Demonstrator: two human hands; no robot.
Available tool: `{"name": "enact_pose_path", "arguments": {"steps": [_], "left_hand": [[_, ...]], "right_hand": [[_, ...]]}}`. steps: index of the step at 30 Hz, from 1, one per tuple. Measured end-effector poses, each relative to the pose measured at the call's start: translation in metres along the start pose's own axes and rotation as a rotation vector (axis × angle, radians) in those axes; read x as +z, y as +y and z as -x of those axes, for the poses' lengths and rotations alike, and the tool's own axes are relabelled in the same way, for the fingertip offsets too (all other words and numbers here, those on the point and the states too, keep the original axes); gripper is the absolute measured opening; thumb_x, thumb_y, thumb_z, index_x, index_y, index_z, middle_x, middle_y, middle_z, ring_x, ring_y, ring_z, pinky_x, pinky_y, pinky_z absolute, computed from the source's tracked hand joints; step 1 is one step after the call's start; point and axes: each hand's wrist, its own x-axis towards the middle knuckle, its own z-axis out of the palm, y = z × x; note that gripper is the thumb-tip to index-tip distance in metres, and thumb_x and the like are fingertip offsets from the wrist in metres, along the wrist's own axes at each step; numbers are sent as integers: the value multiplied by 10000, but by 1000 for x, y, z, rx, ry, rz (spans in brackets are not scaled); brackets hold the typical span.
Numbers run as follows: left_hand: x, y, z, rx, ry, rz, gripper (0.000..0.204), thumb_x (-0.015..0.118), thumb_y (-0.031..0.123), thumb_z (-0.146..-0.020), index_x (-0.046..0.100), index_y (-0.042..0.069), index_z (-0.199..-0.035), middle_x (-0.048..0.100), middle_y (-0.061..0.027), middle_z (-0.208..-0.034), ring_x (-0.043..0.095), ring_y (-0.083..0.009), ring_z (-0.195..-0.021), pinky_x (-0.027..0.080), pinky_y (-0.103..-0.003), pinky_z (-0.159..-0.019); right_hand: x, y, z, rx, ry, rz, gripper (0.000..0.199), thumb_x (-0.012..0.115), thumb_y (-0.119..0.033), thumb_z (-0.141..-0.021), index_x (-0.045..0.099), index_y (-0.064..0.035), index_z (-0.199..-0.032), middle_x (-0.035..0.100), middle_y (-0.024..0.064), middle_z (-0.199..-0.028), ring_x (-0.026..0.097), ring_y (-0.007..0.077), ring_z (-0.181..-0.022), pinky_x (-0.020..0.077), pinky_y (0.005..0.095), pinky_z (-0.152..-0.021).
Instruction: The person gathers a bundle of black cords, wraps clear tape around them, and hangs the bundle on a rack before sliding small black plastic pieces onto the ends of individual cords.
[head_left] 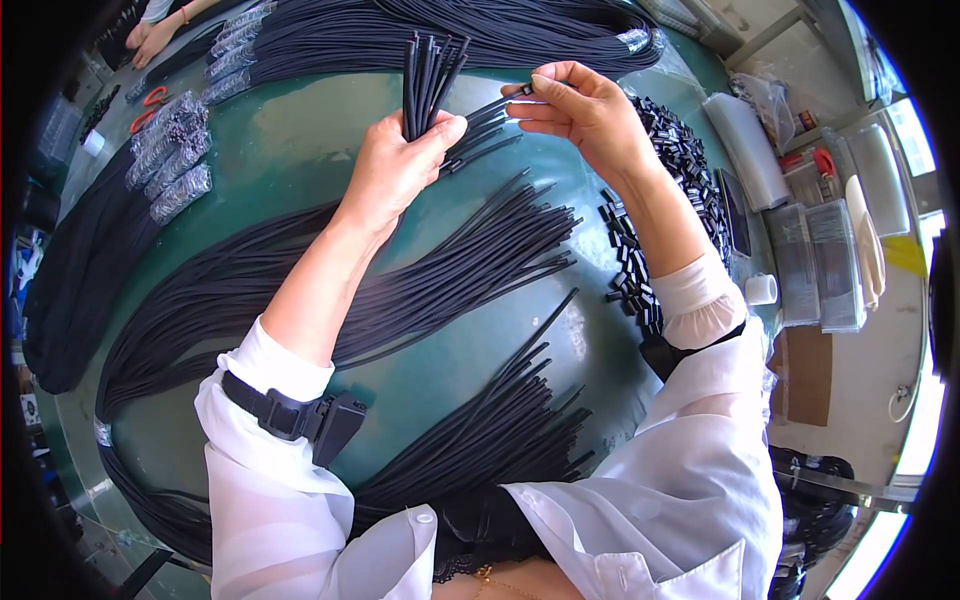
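My left hand (390,165) is closed round a bunch of black cords (430,85), their cut ends sticking up above the fist. Further right, my right hand (590,110) pinches the tip of one black cord (505,99) between thumb and forefinger, at a small dark end piece (526,90). Beneath my right forearm spreads a pile of short, shiny black tube-like pieces (630,265), partly hidden by that arm. A fanned bundle of black cords (460,250) lies below my hands, and another cord bundle (490,430) lies nearer my body.
Plastic-wrapped cord bundles (180,195) lie at the left beside orange-handled scissors (150,108). Long black cords (480,40) stretch across the far side. Another person's hands (155,38) show at the upper left. Clear plastic boxes (820,265) and a white roll (760,290) stand at the right.
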Motion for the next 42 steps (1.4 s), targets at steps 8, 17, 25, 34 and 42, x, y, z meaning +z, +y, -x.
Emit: {"name": "enact_pose_path", "arguments": {"steps": [8,17,25,34,42], "left_hand": [[-3,-2,1,4,-65,71,200,623,249,-878,583,57,-841,441,70,-594,387,-11,-511,325,-177,-472],[-12,-13,-7,256,150,-472,286,568,299,-916,573,18,-863,456,47,-573,440,-51,-508,383,-223,-499],[8,-12,-5,270,136,-47,235,570,228,-916,563,24,-798,454,42,-566,436,-42,-504,368,-224,-479],[0,1,-1,6,47,-11,163,640,193,-866,571,59,-804,451,67,-589,363,6,-472,288,-181,-416],[0,-3,-2,26,43,29,159,658,184,-850,580,51,-812,449,74,-589,376,-2,-482,292,-175,-427]], "right_hand": [[23,13,4,99,-60,-244,148,547,-152,-922,551,-19,-985,650,113,-962,655,178,-846,536,278,-779],[3,21,-7,40,-180,15,213,591,-177,-895,622,-3,-1013,619,26,-824,573,99,-699,487,228,-680],[-58,57,-61,-376,-19,1165,190,644,-144,-816,656,-61,-987,660,52,-798,614,127,-726,501,278,-694],[-32,22,-47,-53,-124,446,161,607,-131,-873,614,-13,-981,658,69,-889,643,160,-794,525,301,-746],[-1,1,-15,22,-1,-138,166,612,-146,-880,592,4,-949,657,116,-936,665,193,-848,544,309,-828]]}}
